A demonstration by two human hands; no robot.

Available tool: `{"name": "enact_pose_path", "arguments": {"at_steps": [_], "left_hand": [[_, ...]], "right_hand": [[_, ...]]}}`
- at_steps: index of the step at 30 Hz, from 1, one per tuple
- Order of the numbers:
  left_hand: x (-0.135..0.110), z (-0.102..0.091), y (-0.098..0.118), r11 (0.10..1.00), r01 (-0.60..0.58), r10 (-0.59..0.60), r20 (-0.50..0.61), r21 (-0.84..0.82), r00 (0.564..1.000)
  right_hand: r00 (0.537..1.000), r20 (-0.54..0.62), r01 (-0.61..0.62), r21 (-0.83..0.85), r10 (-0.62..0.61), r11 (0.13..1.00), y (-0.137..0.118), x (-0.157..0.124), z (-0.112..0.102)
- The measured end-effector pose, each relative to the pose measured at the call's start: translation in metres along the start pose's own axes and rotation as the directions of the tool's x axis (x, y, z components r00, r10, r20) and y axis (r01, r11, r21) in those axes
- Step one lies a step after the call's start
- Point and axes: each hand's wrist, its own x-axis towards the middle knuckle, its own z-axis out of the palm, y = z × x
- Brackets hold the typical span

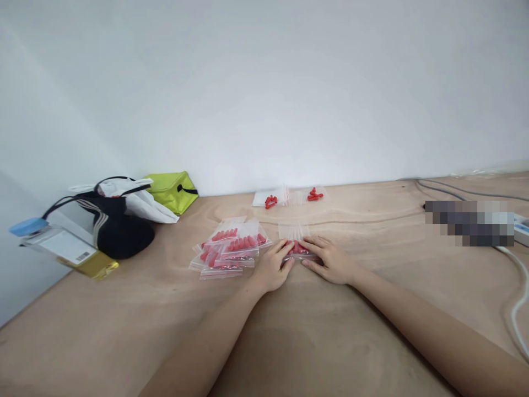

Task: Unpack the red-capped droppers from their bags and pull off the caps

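Observation:
A small clear zip bag (295, 229) lies flat on the table in front of me, with several red capsule-shaped pieces (297, 248) inside. My left hand (273, 266) rests on its left side, fingers stretched over the plastic and thumb apart below. From the right, my right hand (329, 260) lies across the other side with its fingers spread. Both hands touch the bag, and their fingertips cover part of the red pieces. Left of my left hand is an overlapping pile of filled zip bags (235, 248) holding similar red pieces.
Loose red pieces (270, 202) lie on white and clear bags near the wall, with another small red heap (314, 194) beside them. At left are a lime-green bag (171, 190), a black cap (122, 234) and a yellow-bottomed package (74, 251). Cables (518, 309) run along the right.

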Motion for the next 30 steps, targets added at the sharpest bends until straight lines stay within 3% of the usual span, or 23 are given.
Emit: {"name": "enact_pose_path", "arguments": {"at_steps": [30], "left_hand": [[-0.0005, -0.0016, 0.0001, 1.0, 0.01, -0.011, 0.017, 0.022, 1.0]], "right_hand": [[1.0, -0.019, 0.002, 0.016, -0.002, 1.0, 0.0003, 0.0, 0.0016]]}}
